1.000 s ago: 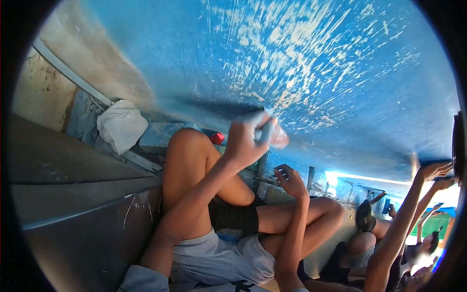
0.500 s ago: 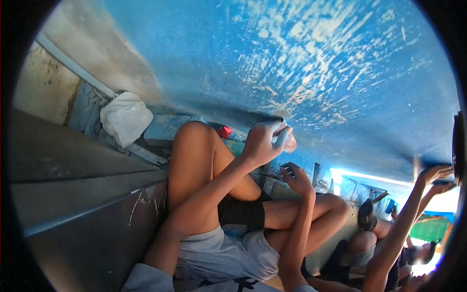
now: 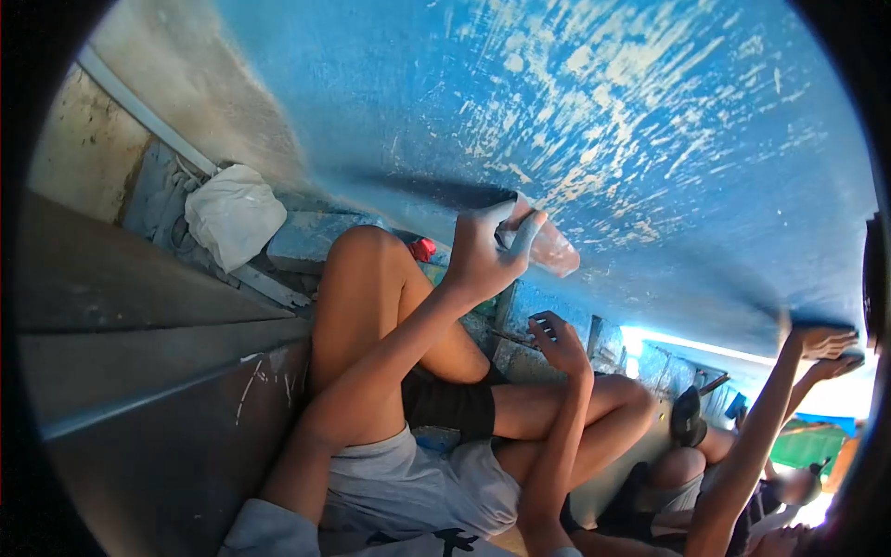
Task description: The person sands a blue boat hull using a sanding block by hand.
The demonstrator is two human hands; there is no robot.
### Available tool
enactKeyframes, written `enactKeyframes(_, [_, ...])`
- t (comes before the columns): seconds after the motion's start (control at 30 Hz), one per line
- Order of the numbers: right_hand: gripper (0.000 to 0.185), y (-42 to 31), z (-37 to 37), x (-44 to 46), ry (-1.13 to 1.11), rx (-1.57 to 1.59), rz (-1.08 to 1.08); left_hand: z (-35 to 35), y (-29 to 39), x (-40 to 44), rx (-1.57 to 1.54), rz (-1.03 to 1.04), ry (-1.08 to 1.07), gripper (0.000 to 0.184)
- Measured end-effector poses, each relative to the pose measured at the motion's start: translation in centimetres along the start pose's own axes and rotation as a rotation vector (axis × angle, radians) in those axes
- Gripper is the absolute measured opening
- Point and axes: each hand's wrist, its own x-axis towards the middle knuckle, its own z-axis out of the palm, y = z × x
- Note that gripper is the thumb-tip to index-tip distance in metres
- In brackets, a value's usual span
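Note:
My left hand [image 3: 487, 255] is closed on a pinkish-brown piece of sandpaper [image 3: 554, 252], thumb on the near side. The sheet lies against or very close to the blue painted surface [image 3: 399, 121], which slopes overhead and in front of me. Pale scraped streaks run across the paint just beyond the sandpaper. Below it, my right hand [image 3: 561, 345] hangs in the air above my bent leg, fingers loosely curled and apart, with nothing visible in it.
A white plastic bag [image 3: 235, 218] sits at the left beside a pipe. Near my knee lies a small red item [image 3: 422, 250]. A dark panel [image 3: 167, 446] borders my left side. At the right, another person's hands [image 3: 826, 348] reach up to the same blue surface.
My left hand has shifted up and slightly left along the surface, and more of the sandpaper shows. My right hand stays nearly where it was. The other person's hands moved slightly.

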Motion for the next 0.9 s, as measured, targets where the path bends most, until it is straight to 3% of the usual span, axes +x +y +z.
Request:
enactKeyframes(0.07, [0.031,-0.2,0.1,0.1,-0.023,-0.021,0.001,1.5,-1.2,-1.0,-0.081,0.048,0.073,0.024])
enactKeyframes(0.1, [0.032,-0.2,0.2,0.2,-0.024,-0.020,-0.005,1.4,-1.8,-1.3,0.009,-0.006,-0.054,0.023])
enactKeyframes(0.33, [0.031,0.2,0.2,-0.2,-0.007,-0.035,-0.036,0.8,-0.9,-0.4,-0.189,-0.050,0.055,0.023])
enactKeyframes(0.37, [0.031,0.1,0.2,0.0,-0.006,-0.035,-0.046,1.5,-1.7,-0.5,-0.176,0.101,0.089,0.023])
enactKeyframes(0.4, [0.031,0.1,0.2,0.2,-0.022,-0.027,-0.027,1.4,-1.9,-1.1,-0.079,0.006,-0.024,0.023])
enactKeyframes(0.5, [0.031,-1.0,0.0,0.2,-0.045,-0.033,-0.018,0.8,-1.6,-0.6,0.012,0.025,-0.036,0.022])
enactKeyframes(0.6, [0.031,-1.1,-0.5,0.0,-0.046,-0.058,0.001,0.2,-0.7,0.1,-0.082,0.047,-0.012,0.021])
enactKeyframes(0.67, [0.031,-0.8,-0.1,-0.4,-0.065,-0.097,0.011,1.2,-1.6,-0.9,-0.247,-0.059,-0.003,0.018])
enactKeyframes(0.7, [0.031,-0.3,0.1,-0.1,-0.065,-0.065,0.002,1.3,-1.3,-1.3,-0.169,0.057,0.005,0.018])
enactKeyframes(0.8, [0.033,-0.4,0.1,0.3,-0.049,-0.075,-0.046,1.1,-1.0,-1.0,-0.047,0.048,-0.064,0.019])
enactKeyframes(0.9, [0.033,-0.8,-0.3,0.0,-0.042,-0.072,-0.004,1.3,-1.2,-0.8,-0.183,0.015,0.017,0.020])
